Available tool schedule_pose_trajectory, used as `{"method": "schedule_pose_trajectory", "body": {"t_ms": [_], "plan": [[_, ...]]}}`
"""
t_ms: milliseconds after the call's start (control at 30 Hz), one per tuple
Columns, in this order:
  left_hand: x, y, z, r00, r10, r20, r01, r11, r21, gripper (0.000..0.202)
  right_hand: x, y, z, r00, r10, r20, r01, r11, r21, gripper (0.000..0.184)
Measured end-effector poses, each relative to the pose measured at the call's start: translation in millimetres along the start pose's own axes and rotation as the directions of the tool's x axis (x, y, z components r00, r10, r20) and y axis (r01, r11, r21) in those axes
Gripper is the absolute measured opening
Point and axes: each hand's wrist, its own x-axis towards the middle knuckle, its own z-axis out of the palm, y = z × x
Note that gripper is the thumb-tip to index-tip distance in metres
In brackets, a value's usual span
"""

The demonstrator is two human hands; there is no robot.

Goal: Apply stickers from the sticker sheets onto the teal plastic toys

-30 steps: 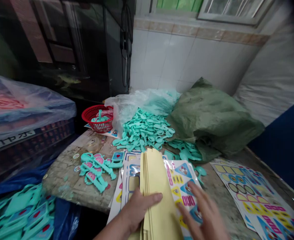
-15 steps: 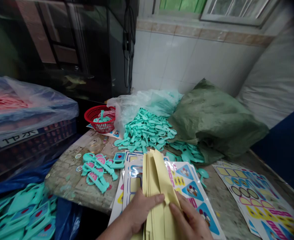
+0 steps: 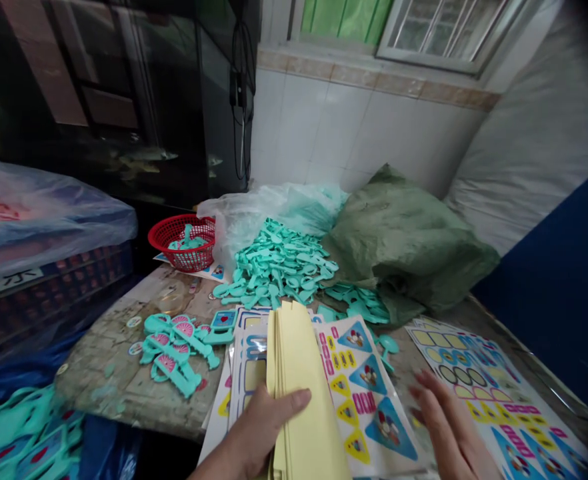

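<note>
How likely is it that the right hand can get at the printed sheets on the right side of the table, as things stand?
Probably yes: the right hand seems to hold nothing and is close beside the printed sheets, with nothing visible blocking the way.

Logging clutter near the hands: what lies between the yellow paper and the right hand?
In the head view, a sheet printed with blue and yellow triangles lies beside the yellow paper, then a narrow strip of tabletop before the right hand.
</note>
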Motion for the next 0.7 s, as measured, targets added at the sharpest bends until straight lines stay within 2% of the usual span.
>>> {"method": "schedule_pose_trajectory", "body": {"t_ms": [67, 100, 167, 200, 300, 367, 500, 633, 700], "plan": [[0, 1, 1.2, 1.0, 0.009, 0.004, -0.009, 1.0, -0.005, 0.047, -6, -5, 8, 0.992, -0.128, -0.018, 0.126, 0.989, -0.074, 0.05], [0, 2, 2.0, 1.0, 0.018, 0.006, -0.018, 1.0, -0.007, 0.048, -10, -6, 18, 0.98, -0.196, 0.022, 0.197, 0.977, -0.084, 0.052], [0, 2, 3.5, 0.999, 0.041, 0.007, -0.041, 0.999, -0.015, 0.047, -22, 0, 46, 0.929, -0.331, 0.163, 0.348, 0.934, -0.088, 0.06], [0, 3, 4.1, 0.999, 0.052, 0.009, -0.052, 0.998, -0.022, 0.046, -28, 5, 61, 0.905, -0.36, 0.229, 0.39, 0.915, -0.104, 0.064], [0, 3, 5.1, 0.997, 0.074, 0.015, -0.074, 0.997, -0.017, 0.04, -40, 23, 91, 0.905, -0.329, 0.271, 0.368, 0.923, -0.11, 0.063], [1, 3, 5.1, 0.996, 0.085, 0.019, -0.085, 0.996, -0.001, 0.038, -41, 29, 95, 0.909, -0.313, 0.274, 0.341, 0.938, -0.062, 0.062], [3, 1, 4.8, 0.997, 0.065, -0.029, -0.065, 0.998, 0.028, 0.038, -36, 24, 84, 0.917, -0.258, 0.305, 0.252, 0.966, 0.059, 0.052], [2, 2, 5.7, 0.997, 0.05, -0.051, -0.047, 0.998, 0.052, 0.041, -28, 5, 73, 0.918, -0.201, 0.343, 0.141, 0.971, 0.194, 0.041], [1, 3, 6.5, 0.998, 0.042, -0.049, -0.039, 0.998, 0.058, 0.041, -23, -5, 69, 0.903, -0.173, 0.394, 0.085, 0.969, 0.232, 0.037]]}}
